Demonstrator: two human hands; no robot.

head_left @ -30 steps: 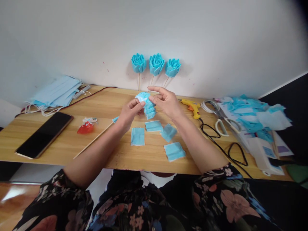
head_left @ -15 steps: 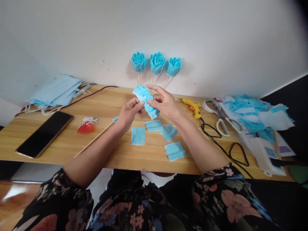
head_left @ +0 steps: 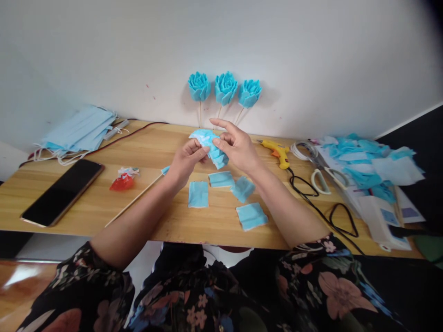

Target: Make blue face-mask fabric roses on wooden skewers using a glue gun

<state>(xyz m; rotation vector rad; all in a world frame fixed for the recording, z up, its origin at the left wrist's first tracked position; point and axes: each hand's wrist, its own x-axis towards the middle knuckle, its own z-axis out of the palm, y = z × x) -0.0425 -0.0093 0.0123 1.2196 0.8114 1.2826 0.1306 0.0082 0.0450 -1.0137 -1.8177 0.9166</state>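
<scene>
A crumpled blue and white strip (head_left: 220,158) is pinched between both hands above the table. My left hand (head_left: 188,161) grips its left part with thumb and fingers. On its right part, my right hand (head_left: 238,145) presses with the thumb, and the index finger is stretched out. Below the hands lie several blue squares (head_left: 198,194) of fabric. A thin stick (head_left: 134,199) with a blue tip rests beside my left forearm. Behind the hands, three blue flowers (head_left: 226,88) on sticks lean at the wall.
On the left are a phone (head_left: 64,192), a stack of masks (head_left: 81,129) and a red packet (head_left: 123,180). To the right are a yellow glue gun (head_left: 278,153) with its black cord, scissors (head_left: 321,181) and a pile of blue scraps (head_left: 370,161).
The strip has folded down into a smaller, more bunched shape, its upper edge now lower between my hands. Both hands have stayed nearly in place.
</scene>
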